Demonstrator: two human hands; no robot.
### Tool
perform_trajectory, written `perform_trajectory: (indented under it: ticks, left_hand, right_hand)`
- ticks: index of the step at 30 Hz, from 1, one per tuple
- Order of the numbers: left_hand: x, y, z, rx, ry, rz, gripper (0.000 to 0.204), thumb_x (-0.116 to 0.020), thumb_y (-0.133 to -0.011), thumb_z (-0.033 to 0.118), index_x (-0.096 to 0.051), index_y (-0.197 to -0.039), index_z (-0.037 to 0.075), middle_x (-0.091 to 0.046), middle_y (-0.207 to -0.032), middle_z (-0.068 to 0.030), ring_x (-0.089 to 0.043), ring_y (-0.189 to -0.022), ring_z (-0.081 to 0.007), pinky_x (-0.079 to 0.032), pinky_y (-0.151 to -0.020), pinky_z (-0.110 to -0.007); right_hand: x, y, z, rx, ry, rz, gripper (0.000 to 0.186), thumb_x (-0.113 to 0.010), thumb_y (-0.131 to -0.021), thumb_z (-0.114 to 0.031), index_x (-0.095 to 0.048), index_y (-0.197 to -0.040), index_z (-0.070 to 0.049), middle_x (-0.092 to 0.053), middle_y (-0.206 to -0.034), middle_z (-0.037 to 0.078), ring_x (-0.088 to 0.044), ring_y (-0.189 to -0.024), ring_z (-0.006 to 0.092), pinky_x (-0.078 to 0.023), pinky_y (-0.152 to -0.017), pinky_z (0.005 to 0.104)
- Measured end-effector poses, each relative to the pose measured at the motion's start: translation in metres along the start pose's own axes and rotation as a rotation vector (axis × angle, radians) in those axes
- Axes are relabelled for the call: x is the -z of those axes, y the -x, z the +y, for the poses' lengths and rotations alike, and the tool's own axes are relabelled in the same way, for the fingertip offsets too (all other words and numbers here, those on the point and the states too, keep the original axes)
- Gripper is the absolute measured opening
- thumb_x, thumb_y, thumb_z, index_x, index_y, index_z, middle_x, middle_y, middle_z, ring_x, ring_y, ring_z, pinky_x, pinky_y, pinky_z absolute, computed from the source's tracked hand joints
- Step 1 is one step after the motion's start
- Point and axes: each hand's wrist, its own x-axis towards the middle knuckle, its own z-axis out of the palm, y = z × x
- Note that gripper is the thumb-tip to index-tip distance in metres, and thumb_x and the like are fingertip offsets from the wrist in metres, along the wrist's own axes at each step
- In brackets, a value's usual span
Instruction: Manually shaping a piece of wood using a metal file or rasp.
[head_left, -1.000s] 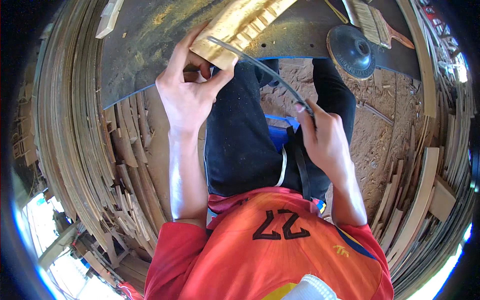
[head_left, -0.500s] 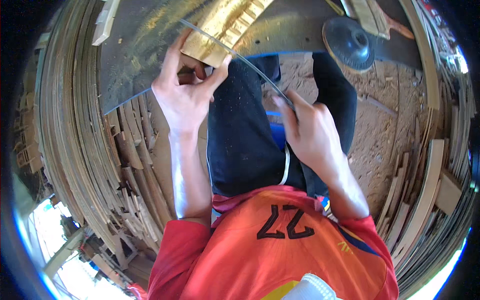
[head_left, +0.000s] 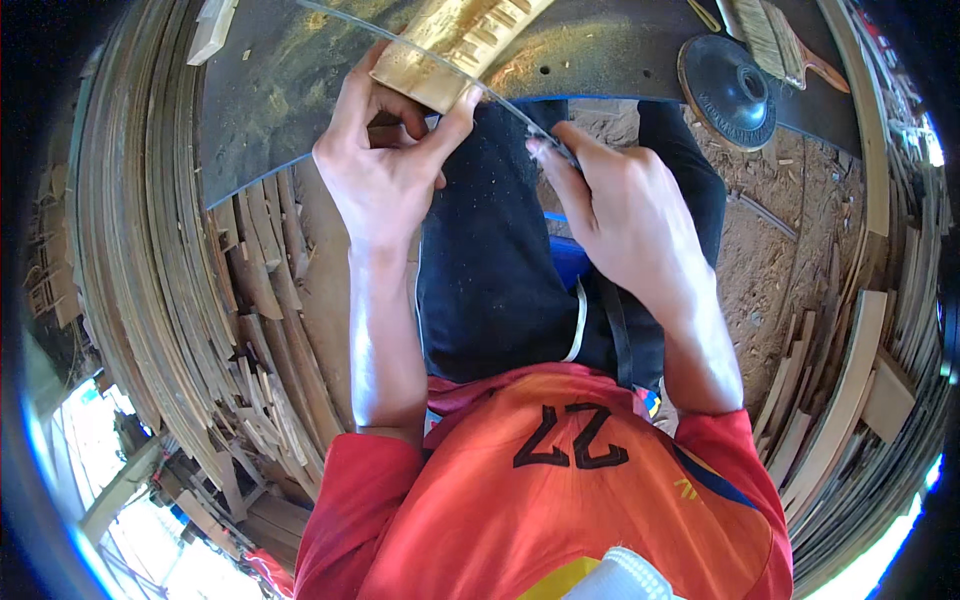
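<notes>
My left hand grips the near end of a pale wooden block, thumb on one side and fingers on the other. A row of carved notches runs along the block, whose far end passes out of the top of the view. In my right hand is a slender metal file, its handle end hidden in my closed fingers. The file lies slantwise across the block's near part, and its far end reaches beyond the block toward the upper left.
The block rests over a dark, dusty worktable. On its right side lie a black rubber disc and a brush. Long wood strips are stacked at left, more boards at right. Beneath my legs is a dirt floor.
My right hand has pushed the file forward and to the left, so more of it sticks out past the block. My left hand keeps its hold. The whole view has shifted slightly.
</notes>
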Motion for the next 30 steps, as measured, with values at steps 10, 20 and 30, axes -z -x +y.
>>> perform_trajectory:
  ticks: [10, 20, 30]
  left_hand:
    - [-0.001, -0.003, -0.008, -0.018, -0.062, 0.003, 0.071, -0.097, -0.075, 0.013, -0.068, -0.139, 0.003, -0.058, -0.064, 0.0031, -0.052, -0.054, -0.0005, -0.043, -0.049, -0.019]
    - [0.003, -0.007, -0.006, -0.018, 0.007, -0.050, 0.061, -0.096, -0.080, 0.020, -0.070, -0.134, 0.006, -0.061, -0.064, 0.0011, -0.054, -0.056, 0.0002, -0.043, -0.051, -0.020]
    - [0.022, -0.011, 0.020, -0.216, -0.290, 0.029, 0.060, -0.097, -0.078, 0.028, -0.072, -0.127, 0.007, -0.072, -0.099, -0.0067, -0.066, -0.075, -0.0097, -0.051, -0.062, -0.027]
  right_hand:
    - [0.003, 0.010, -0.010, -0.067, -0.028, 0.058, 0.027, -0.063, -0.107, -0.030, -0.062, -0.098, -0.004, -0.065, -0.065, 0.023, -0.069, -0.063, 0.0448, -0.055, -0.055, 0.0537]
    - [0.029, 0.059, 0.020, -0.249, -0.173, 0.009, 0.026, -0.064, -0.108, -0.020, -0.070, -0.108, 0.005, -0.065, -0.068, 0.025, -0.069, -0.063, 0.0420, -0.051, -0.058, 0.0456]
    - [0.032, 0.041, -0.001, -0.044, -0.266, 0.065, 0.013, -0.062, -0.105, -0.009, -0.054, -0.108, 0.001, -0.062, -0.072, 0.026, -0.066, -0.069, 0.0488, -0.048, -0.059, 0.0506]
